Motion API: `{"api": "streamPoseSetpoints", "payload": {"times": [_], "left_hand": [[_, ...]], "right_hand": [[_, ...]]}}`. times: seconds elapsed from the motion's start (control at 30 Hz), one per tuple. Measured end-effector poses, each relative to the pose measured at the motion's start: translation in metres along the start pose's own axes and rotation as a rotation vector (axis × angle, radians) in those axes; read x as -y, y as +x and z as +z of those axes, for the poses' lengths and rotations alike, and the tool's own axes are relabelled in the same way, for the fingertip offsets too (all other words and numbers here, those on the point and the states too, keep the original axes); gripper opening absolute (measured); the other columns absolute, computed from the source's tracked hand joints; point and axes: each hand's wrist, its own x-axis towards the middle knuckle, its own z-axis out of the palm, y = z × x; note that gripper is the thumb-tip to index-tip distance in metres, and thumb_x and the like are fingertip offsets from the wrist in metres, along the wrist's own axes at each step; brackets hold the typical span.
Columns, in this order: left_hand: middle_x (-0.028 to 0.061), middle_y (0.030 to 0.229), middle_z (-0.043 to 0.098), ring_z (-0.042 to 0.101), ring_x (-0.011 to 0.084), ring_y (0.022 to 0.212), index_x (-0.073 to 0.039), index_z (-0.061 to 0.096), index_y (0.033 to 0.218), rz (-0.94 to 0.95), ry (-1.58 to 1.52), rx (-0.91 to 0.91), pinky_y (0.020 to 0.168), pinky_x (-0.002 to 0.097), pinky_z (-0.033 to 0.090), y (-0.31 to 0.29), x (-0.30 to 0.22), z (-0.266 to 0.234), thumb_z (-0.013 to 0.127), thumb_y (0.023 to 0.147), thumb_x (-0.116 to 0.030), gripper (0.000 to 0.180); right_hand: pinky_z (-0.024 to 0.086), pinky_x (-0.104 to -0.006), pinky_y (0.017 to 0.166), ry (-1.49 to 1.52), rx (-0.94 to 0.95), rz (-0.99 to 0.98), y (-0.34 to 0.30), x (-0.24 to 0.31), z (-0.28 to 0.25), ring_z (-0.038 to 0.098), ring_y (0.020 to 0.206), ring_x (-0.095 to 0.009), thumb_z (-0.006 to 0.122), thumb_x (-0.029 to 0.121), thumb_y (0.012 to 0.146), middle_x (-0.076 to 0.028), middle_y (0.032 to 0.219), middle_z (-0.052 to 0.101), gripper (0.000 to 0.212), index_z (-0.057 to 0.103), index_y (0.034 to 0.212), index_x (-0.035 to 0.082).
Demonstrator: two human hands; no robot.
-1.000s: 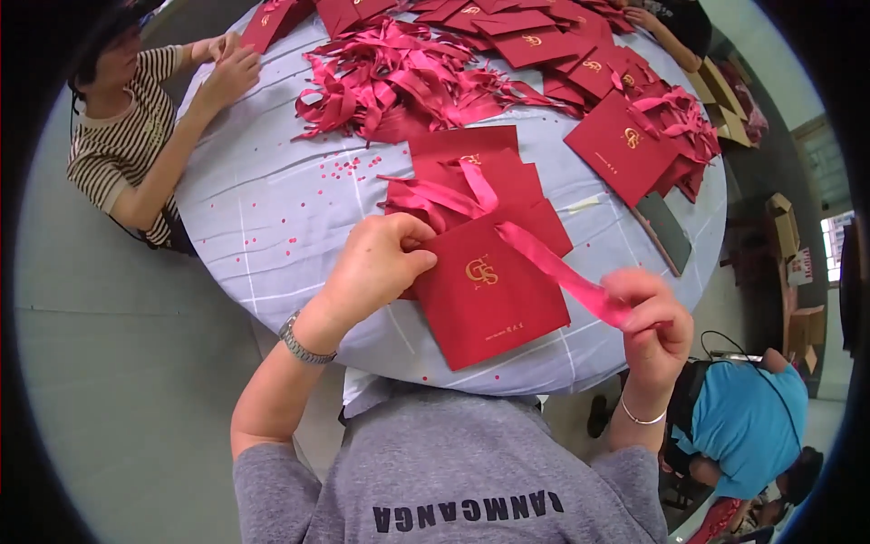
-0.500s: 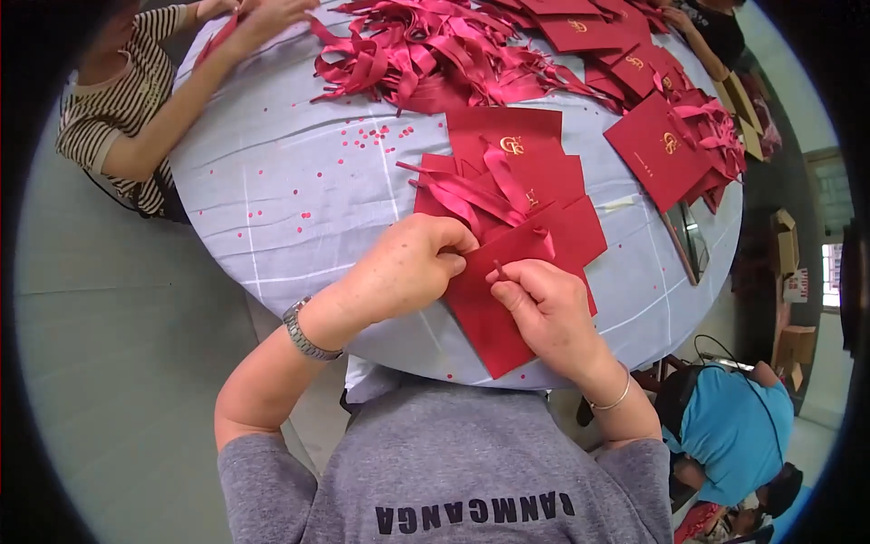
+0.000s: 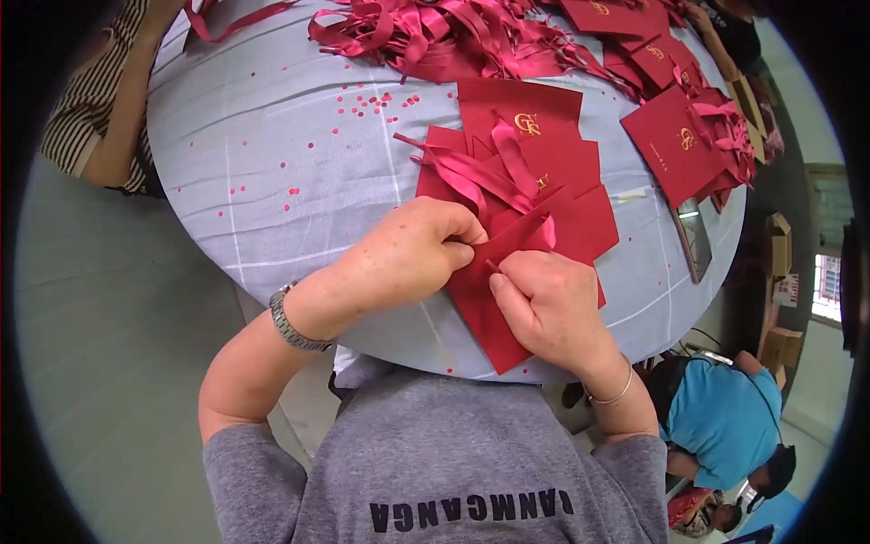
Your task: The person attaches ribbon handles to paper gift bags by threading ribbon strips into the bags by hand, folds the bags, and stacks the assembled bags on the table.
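A dark red paper gift bag (image 3: pixel 489 322) lies flat and slanted at the table's near edge. At its upper edge my left hand (image 3: pixel 412 249) is closed, thumb and forefinger pinching the bag's rim. My right hand (image 3: pixel 553 304) lies over the bag's right side, closed on a pink-red ribbon handle; the ribbon's thin tip (image 3: pixel 492 267) pokes out between thumb and forefinger. Part of that ribbon (image 3: pixel 547 234) loops up behind the right knuckles. Just beyond, more red bags (image 3: pixel 521 113) lie overlapped, with loose ribbon handles (image 3: pixel 462 177) across them.
A heap of pink-red ribbons (image 3: pixel 453 41) covers the table's far side. Stacked red bags (image 3: pixel 675 145) lie at the right, by a dark-framed flat object (image 3: pixel 693 240). Red paper dots (image 3: pixel 381 102) dot the pale cloth (image 3: pixel 308 227). Co-workers (image 3: pixel 86 118) sit around; one in blue (image 3: pixel 725 412) bends over.
My hands keep nearly the same grip on the bag and ribbon. The view has shifted slightly. At the far left, the co-worker's arms have moved, and a ribboned red piece shows there.
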Motion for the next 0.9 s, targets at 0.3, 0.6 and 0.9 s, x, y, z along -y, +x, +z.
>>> {"api": "streamPoseSetpoints", "payload": {"times": [0.3, 0.6, 0.9], "left_hand": [[-0.0006, 0.08, 0.061, 0.052, 0.0058, 0.072, 0.003, 0.064, 0.096, -0.015, -0.059, 0.009, 0.063, 0.0235, 0.044, -0.001, 0.001, 0.0, 0.059, 0.087, 0.001, 0.011], [0.003, 0.078, 0.064, 0.055, 0.008, 0.071, 0.003, 0.065, 0.095, 0.11, 0.017, -0.043, 0.063, 0.0259, 0.046, -0.002, 0.008, -0.001, 0.061, 0.085, -0.001, 0.011], [0.0195, 0.082, 0.065, 0.066, 0.0299, 0.077, 0.002, 0.066, 0.094, 0.534, 0.264, -0.234, 0.067, 0.035, 0.05, -0.008, -0.01, 0.012, 0.059, 0.083, -0.003, 0.014]], "right_hand": [[0.041, -0.0433, 0.052, -0.053, 0.054, -0.02, 0.005, 0.003, -0.005, 0.056, 0.058, -0.034, 0.062, 0.014, 0.08, -0.014, 0.062, 0.052, 0.024, 0.05, 0.064, 0.002], [0.042, -0.0445, 0.052, -0.091, 0.071, 0.052, 0.013, 0.013, -0.006, 0.057, 0.058, -0.036, 0.063, 0.017, 0.08, -0.016, 0.061, 0.055, 0.022, 0.054, 0.065, 0.003], [0.051, -0.0498, 0.061, -0.297, 0.168, 0.204, 0.019, 0.021, -0.019, 0.064, 0.068, -0.037, 0.056, 0.024, 0.083, -0.016, 0.071, 0.065, 0.02, 0.064, 0.075, 0.008]]}}
